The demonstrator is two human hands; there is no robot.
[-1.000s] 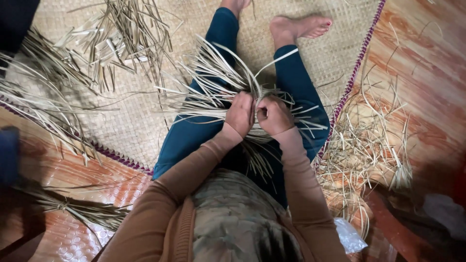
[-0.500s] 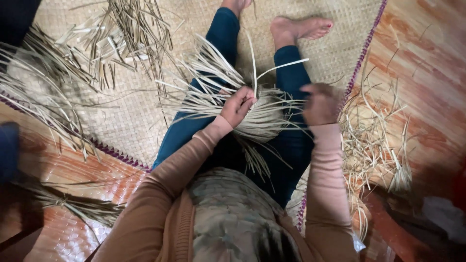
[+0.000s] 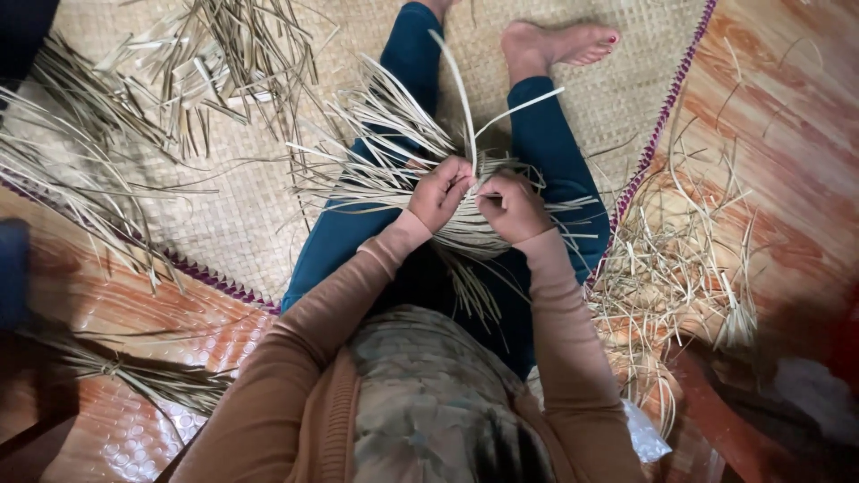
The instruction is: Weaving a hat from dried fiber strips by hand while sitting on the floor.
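Half a second earlier the right hand (image 3: 512, 207) had been held out to the right over the knee; it had since come back to the centre, beside the left hand (image 3: 440, 192), as it had been a full second before. Two hands were in view, both the person's own, knuckles almost touching above the lap. Both sets of fingers were curled closed on the fan of pale reed strips (image 3: 403, 148), which lay across the two blue-trousered legs (image 3: 546, 134) and spread mainly to the left and far side. One long strip (image 3: 458, 94) rose from between the hands toward the far edge, pinched by the left hand's fingertips; the fan was otherwise unchanged. Two bare feet were partly visible at the far edge, the right foot (image 3: 559, 45) fully shown. One woven mat (image 3: 242, 224) with a purple border lay under the person. Three loose heaps of strips were counted: one far left (image 3: 206, 63), one near left on the floor (image 3: 134, 376), and one right of the mat (image 3: 680, 268).
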